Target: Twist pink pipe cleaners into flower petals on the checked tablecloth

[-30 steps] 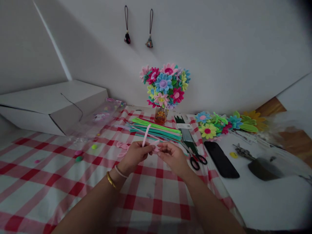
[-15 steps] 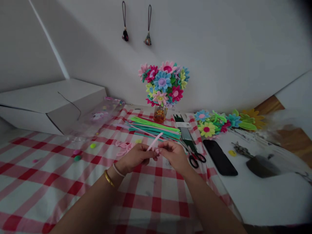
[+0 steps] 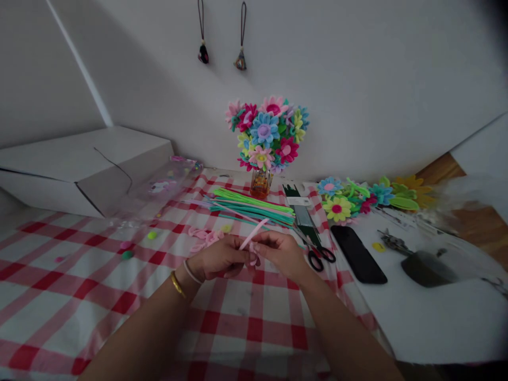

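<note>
Over the red-and-white checked cloth (image 3: 254,312), a pale pink pipe cleaner (image 3: 254,233) is held between both hands. My left hand (image 3: 223,257) pinches it from the left, wearing a light band and a gold bangle at the wrist. My right hand (image 3: 279,254) closes on its lower end, where a small loop or bend shows between the fingertips. One straight end sticks up to the right. Just behind my left hand lie curled pink pipe-cleaner pieces (image 3: 203,239). Fingers partly hide the lower part of the held piece.
Behind the hands lies a bundle of green and teal pipe cleaners (image 3: 254,205). Scissors (image 3: 316,256) and a black phone (image 3: 357,255) lie to the right. A flower bouquet in a glass vase (image 3: 261,184) stands at the back. A white box (image 3: 83,169) sits left, with pom-poms (image 3: 152,235) nearer.
Both hands stay close together while the fingers shift on the pink pipe cleaner. More of its lower end now shows as a loop beneath the fingertips. The view tilts slightly.
</note>
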Tool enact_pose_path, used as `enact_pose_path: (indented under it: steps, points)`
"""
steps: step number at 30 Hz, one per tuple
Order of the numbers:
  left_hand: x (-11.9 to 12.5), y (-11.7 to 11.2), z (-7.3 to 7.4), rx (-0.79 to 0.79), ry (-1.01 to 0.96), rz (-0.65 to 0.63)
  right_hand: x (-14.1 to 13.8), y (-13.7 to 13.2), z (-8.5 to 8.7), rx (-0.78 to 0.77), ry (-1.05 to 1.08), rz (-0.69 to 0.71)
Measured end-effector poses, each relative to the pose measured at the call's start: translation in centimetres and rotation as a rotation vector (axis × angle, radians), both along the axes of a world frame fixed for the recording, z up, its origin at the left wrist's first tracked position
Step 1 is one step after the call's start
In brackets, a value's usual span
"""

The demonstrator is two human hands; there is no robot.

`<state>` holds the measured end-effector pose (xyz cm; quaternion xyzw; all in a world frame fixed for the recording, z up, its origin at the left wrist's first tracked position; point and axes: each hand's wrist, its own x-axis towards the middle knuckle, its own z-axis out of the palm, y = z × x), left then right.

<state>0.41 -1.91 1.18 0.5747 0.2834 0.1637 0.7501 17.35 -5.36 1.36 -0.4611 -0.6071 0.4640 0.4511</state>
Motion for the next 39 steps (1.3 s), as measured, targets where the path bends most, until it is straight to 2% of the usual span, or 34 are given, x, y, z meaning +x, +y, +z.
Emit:
enact_pose_path:
  steps: [3, 7, 10, 16, 24, 29, 36, 39]
  points:
    - [0.0, -0.1, 0.0, -0.006, 0.001, 0.004, 0.1, -0.1, 0.1, -0.023, 0.020, 0.074]
    - [-0.1, -0.2, 0.3, -0.007, 0.026, -0.062, 0.2, -0.3, 0.6, -0.097, 0.081, 0.162]
    - [-0.1, -0.2, 0.5, -0.001, 0.009, -0.008, 0.1, -0.3, 0.9, -0.091, 0.087, 0.083]
    - [0.3, -0.1, 0.6, 0.076, 0.004, 0.181, 0.1, -0.2, 1.2, -0.078, -0.024, -0.079]
    - [0.6, 0.1, 0.1, 0.105, -0.019, 0.254, 0.3, 0.1, 0.0, 0.081, -0.198, -0.158]
    - [0.1, 0.5, 0.0, 0.054, 0.001, 0.293, 0.4, -0.2, 0.2, 0.170, -0.257, -0.053]
    - [-0.3, 0.5, 0.4, 0.013, 0.050, 0.265, 0.9, 0.0, 0.4, 0.581, -0.606, 0.022]
    - [-0.2, 0.4, 0.5, 0.009, 0.039, 0.243, 1.0, 0.3, 0.0, 0.678, -0.677, 0.009]
